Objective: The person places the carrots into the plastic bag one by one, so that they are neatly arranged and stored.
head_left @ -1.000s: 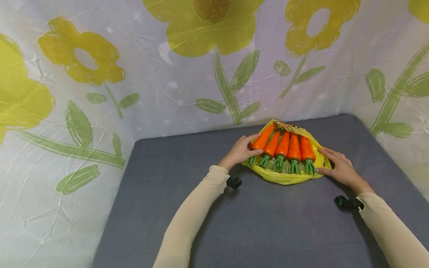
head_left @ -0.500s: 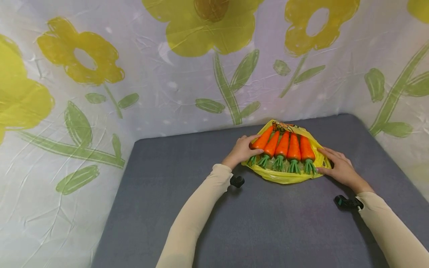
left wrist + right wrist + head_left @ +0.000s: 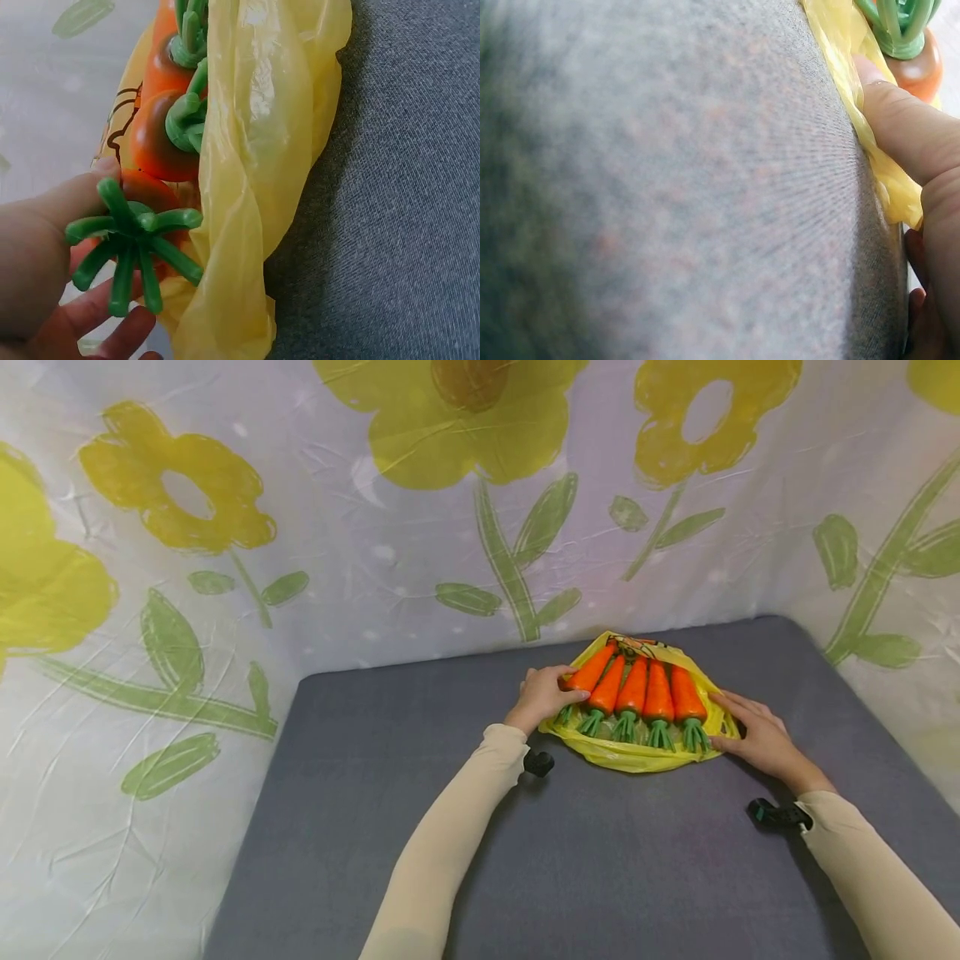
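Observation:
Several orange toy carrots (image 3: 632, 685) with green tops lie side by side on a yellow plastic bag (image 3: 633, 762), tops toward the person. At its left end my left hand (image 3: 542, 695) holds the leftmost carrot (image 3: 592, 667), thumb over it and fingers round its outer side. The left wrist view shows that carrot's green top (image 3: 133, 241) in front of the hand, partly hiding the grip. On the right, my right hand (image 3: 765, 739) pinches the bag's edge; its thumb (image 3: 900, 124) presses the yellow plastic in the right wrist view, most fingers hidden.
The bag rests near the back edge of a grey cloth-covered table (image 3: 600, 868). A white curtain (image 3: 360, 568) printed with yellow flowers hangs behind and at both sides. Black wrist cameras (image 3: 540, 763) sit below the cuffs.
My left wrist and forearm have swung slightly right, the hand turning around the leftmost carrot. The right hand, bag and other carrots stay nearly in place.

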{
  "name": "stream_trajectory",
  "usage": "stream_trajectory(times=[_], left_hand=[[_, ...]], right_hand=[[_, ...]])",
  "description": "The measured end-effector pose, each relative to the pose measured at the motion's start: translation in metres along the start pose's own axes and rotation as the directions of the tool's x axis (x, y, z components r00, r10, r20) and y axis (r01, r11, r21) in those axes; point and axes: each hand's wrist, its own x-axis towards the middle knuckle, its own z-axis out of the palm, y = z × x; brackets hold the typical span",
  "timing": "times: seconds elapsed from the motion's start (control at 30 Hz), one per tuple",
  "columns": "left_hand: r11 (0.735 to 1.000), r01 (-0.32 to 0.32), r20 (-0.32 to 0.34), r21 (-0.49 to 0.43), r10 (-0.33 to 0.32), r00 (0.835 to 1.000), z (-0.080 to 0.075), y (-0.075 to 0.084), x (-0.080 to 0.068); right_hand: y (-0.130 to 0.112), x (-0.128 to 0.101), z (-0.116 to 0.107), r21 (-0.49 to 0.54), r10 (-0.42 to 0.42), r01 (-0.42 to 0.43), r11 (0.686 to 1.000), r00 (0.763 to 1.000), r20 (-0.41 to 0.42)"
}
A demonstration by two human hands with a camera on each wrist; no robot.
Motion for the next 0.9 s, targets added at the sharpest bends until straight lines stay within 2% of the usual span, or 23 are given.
stream_trajectory(times=[0.27,0.53,0.9], left_hand=[[0.999,0.05,-0.022,0.017,-0.05,0.999,0.0071,0.0017,0.0025],[0.999,0.049,-0.033,0.011,-0.048,0.998,0.009,0.0022,0.0024],[0.993,0.068,-0.037,0.097,-0.065,0.997,0.0096,0.0049,0.0005]], right_hand=[[-0.0008,-0.0012,0.0008,0.002,-0.006,0.006,1.0,1.0,-0.008],[-0.0017,-0.0014,-0.0005,0.0,-0.005,0.005,1.0,1.0,-0.01],[-0.002,-0.001,-0.0002,-0.006,-0.009,0.009,1.0,1.0,-0.014]])
